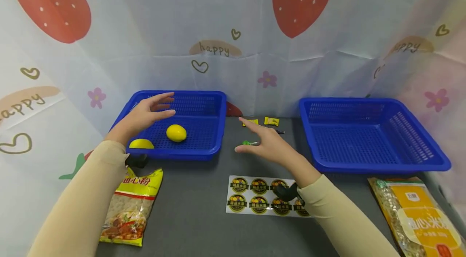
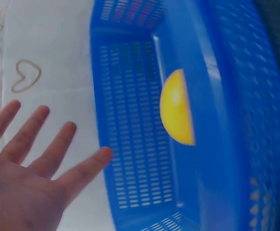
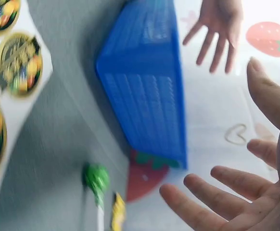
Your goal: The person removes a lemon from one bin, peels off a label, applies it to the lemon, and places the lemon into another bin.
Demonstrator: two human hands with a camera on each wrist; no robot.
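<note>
My left hand hovers over the left blue basket, fingers spread and holding nothing. Inside that basket lie two lemons: one lemon in full view, another lemon partly hidden by the front rim. In the left wrist view a single lemon shows above the basket wall. To the right, my right hand is raised over the table between the two baskets, fingers extended, thumb apart, with nothing held. Near it lies a green-topped lollipop, partly covered by the hand in the head view.
Another blue basket stands at the right. Two yellow wrapped candies lie at the back, beside a thin dark object. A sheet of round stickers lies in front. Food bags lie left and right. A strawberry-print curtain hangs behind.
</note>
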